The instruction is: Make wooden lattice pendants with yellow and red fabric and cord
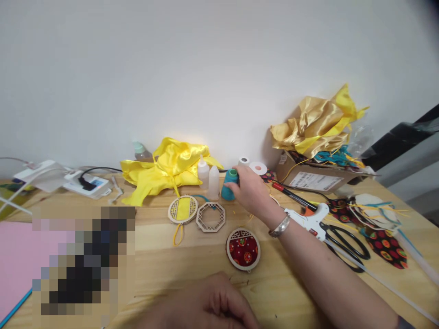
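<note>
1. The right hand (249,188) reaches across the wooden table (295,278), its fingers wrapped around a teal spool of thread (229,185) that stands far back near the wall
2. The left hand (209,305) rests low on the near edge, knuckles up and fingers curled under; I cannot tell whether it holds anything
3. Two small white plastic bottles (208,179) stand just left of the spool, in front of crumpled glossy yellow satin (168,169)
4. Three flat wooden frames lie between the hands: a round yellow one (183,209), an empty octagon (210,216), a round red one (243,249)
5. A white glue gun (310,218) and black scissors (346,244) lie right of the forearm
</note>
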A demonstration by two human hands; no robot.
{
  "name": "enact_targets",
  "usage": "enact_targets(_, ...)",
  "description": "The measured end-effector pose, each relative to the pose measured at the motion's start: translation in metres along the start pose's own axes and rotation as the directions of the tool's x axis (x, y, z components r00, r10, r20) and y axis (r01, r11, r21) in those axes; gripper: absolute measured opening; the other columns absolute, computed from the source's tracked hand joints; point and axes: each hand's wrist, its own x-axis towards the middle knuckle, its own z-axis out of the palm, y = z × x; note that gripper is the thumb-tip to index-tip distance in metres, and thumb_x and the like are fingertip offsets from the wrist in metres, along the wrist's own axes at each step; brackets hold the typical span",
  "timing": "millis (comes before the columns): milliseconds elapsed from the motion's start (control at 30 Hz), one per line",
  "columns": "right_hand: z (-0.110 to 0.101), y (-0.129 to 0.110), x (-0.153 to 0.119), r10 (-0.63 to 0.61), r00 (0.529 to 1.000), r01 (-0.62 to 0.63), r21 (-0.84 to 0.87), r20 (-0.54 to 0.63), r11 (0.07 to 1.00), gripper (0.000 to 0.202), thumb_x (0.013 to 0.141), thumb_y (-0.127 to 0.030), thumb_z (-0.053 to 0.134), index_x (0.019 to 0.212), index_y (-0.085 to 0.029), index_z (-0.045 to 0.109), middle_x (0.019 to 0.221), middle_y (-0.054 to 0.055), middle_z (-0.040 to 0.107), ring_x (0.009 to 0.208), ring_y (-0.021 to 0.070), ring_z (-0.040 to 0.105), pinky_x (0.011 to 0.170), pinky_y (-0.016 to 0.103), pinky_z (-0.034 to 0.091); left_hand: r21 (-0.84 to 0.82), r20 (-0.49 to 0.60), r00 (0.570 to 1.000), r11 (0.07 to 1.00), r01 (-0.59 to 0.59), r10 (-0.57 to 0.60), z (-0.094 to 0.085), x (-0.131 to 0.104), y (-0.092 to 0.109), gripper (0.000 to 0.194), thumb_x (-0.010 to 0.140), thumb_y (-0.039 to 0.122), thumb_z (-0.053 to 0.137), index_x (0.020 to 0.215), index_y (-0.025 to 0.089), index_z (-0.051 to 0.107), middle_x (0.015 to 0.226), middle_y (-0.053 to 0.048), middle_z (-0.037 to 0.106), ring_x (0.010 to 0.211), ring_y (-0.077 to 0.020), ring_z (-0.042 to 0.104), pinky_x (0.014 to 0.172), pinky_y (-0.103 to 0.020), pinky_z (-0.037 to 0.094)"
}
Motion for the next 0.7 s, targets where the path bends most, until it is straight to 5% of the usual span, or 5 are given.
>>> enact_targets(200,-0.017,0.005,-0.003,0.004,0.999,0.001,-0.114,0.042,0.993,0.030,0.089,-0.030,0.049,0.112,-0.011,0.052,0.105,0.013,0.063,0.091,0.0226,0.058,0.074,0.032,0.042,-0.039,-0.040,0.999,0.999,0.007,-0.009,-0.001,-0.001,0.001,0.045,0.076,0.056,0.059,0.086,0.016,0.077,0.053,0.001,0.052,0.047,-0.0053,0.035,0.044,-0.015,0.030)
enact_targets(367,-0.041,0.024,-0.027,-0.098,0.954,0.158,-0.195,0.285,0.968,0.018,0.084,-0.013,0.049,0.075,-0.016,0.064,0.076,0.007,0.065,0.068,0.0175,0.059,0.061,0.028,0.039,-0.062,-0.059,0.998,0.998,0.016,-0.019,0.000,-0.002,0.003,0.041,0.074,0.055,0.061,0.084,0.018,0.078,0.052,0.002,0.050,0.045,-0.0048,0.035,0.044,-0.014,0.030)
enact_targets(533,-0.033,0.021,-0.054,-0.267,0.846,0.378,-0.167,0.461,0.911,0.019,0.074,0.000,0.055,0.072,-0.017,0.064,0.082,0.006,0.065,0.076,0.0182,0.059,0.063,0.027,0.040,-0.053,-0.067,0.998,0.998,-0.022,0.019,0.000,-0.001,0.003,0.042,0.075,0.056,0.060,0.084,0.018,0.078,0.052,0.001,0.053,0.045,-0.0059,0.035,0.045,-0.016,0.033)
enact_targets(700,-0.021,0.022,-0.056,-0.256,0.863,0.375,-0.211,0.436,0.903,0.021,0.075,0.003,0.053,0.074,-0.015,0.063,0.077,0.009,0.065,0.074,0.0209,0.059,0.062,0.030,0.041,-0.030,-0.111,0.994,0.999,-0.012,0.009,-0.003,-0.002,0.001,0.038,0.075,0.052,0.062,0.085,0.019,0.078,0.053,0.000,0.056,0.049,-0.0077,0.039,0.049,-0.017,0.036)
